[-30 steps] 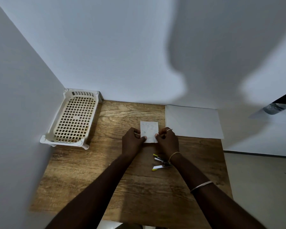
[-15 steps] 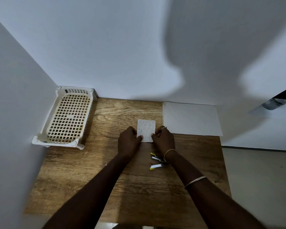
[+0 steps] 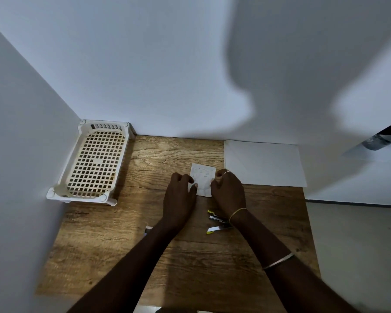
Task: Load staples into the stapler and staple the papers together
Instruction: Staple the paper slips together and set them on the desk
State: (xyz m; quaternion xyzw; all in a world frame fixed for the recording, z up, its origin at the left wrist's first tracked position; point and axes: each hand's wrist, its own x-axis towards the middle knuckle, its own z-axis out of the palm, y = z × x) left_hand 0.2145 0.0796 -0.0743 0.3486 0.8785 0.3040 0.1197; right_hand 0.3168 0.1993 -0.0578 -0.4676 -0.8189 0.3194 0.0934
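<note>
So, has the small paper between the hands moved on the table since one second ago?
No. The small paper keeps the same narrow gap to the left edge of the large white sheet; only the camera view shifted.

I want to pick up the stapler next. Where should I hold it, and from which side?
Probably grip the stapler across its long sides near the hinge end, coming from above with the right hand. It lies swung open under that wrist, so both arms meet there.
</note>
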